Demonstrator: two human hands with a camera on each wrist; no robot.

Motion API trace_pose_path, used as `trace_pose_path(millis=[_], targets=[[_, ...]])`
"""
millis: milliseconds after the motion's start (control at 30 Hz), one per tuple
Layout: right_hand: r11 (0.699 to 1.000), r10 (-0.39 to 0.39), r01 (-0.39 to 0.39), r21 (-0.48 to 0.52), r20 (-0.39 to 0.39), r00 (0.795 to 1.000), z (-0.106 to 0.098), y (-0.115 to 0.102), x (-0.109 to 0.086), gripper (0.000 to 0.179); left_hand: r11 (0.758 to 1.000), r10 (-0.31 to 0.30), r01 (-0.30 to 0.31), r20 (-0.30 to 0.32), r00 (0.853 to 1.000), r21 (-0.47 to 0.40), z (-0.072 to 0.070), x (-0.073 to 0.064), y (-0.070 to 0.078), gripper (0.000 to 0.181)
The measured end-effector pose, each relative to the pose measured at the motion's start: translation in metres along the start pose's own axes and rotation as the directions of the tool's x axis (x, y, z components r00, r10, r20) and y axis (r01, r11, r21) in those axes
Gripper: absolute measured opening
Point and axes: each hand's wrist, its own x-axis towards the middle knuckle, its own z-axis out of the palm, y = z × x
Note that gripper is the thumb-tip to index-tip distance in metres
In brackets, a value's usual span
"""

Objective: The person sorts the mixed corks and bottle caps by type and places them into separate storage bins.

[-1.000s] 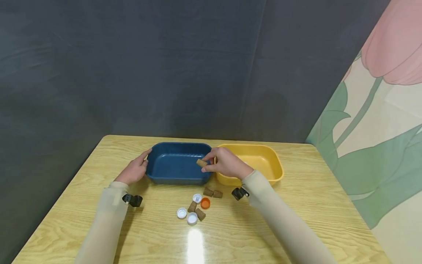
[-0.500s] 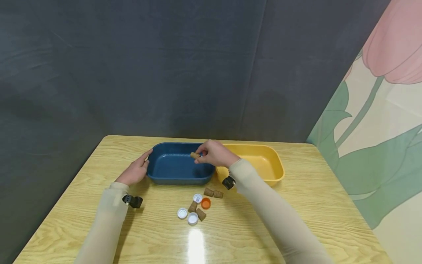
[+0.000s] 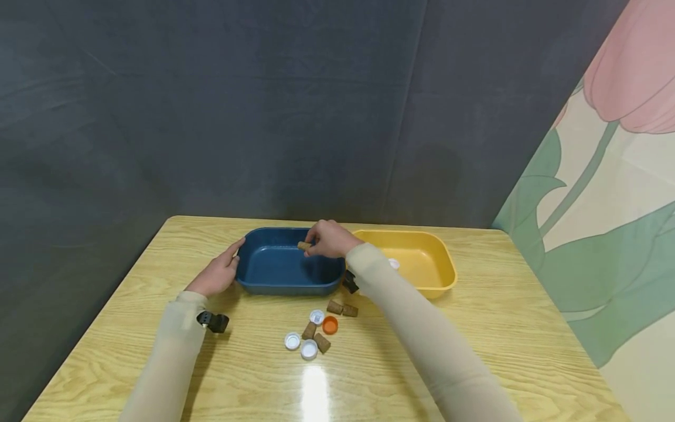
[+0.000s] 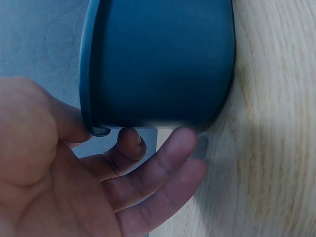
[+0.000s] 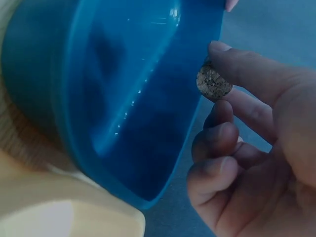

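The fingers (image 5: 254,73) of the right hand (image 3: 331,240) pinch a cork (image 3: 303,245) over the blue tray (image 3: 269,269); those of the left hand (image 3: 215,274) touch its left end, though I can't tell whether they grip. Right of the blue tray I see a yellow tray (image 3: 423,265), and in front, corks (image 3: 322,343) and caps (image 3: 309,350) on the counter (image 3: 248,378).

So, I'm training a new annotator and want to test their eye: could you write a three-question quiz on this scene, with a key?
1. Which hand pinches a brown cylindrical cork?
2. Choose: how many loose corks lie on the pale wooden table? (a) two (b) four (c) six
3. True or false: the glossy blue rectangular tray stands to the person's left of the glossy yellow rectangular tray.

Key:
1. The right hand.
2. (b)
3. True.
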Motion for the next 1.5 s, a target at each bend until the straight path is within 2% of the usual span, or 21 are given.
trace_pose_path(millis=[333, 633, 933, 1233, 1367, 1500], targets=[[0.995, 0.085, -0.080, -0.059, 0.073, 0.994, 0.005, -0.006, 0.009, 0.024, 1.000, 0.008, -0.008, -0.005, 1.000, 0.016, 0.001, 0.001, 0.000, 0.053], [0.986, 0.134, -0.123, -0.111, 0.095, 0.986, 0.010, -0.013, 0.017, 0.032, 1.000, 0.000, 0.000, -0.003, 1.000, 0.014, 0.003, 0.003, -0.002, 0.053], [0.988, 0.136, -0.124, -0.094, 0.134, 0.982, 0.012, -0.013, 0.013, 0.032, 1.000, -0.005, 0.005, 0.004, 1.000, 0.008, 0.004, 0.001, 0.000, 0.054], [0.998, 0.052, -0.046, -0.043, 0.147, 0.988, 0.013, -0.018, 0.001, 0.035, 1.000, 0.003, -0.003, 0.005, 1.000, 0.004, 0.000, -0.002, 0.000, 0.054], [1.000, -0.003, 0.004, -0.010, 0.119, 0.993, 0.015, -0.018, -0.012, 0.030, 1.000, 0.006, -0.006, 0.004, 1.000, 0.005, 0.001, -0.001, 0.000, 0.054], [0.994, -0.097, 0.094, 0.046, 0.076, 0.992, 0.017, -0.017, -0.032, 0.029, 1.000, 0.007, -0.007, 0.002, 1.000, 0.002, 0.001, -0.001, 0.001, 0.054]])
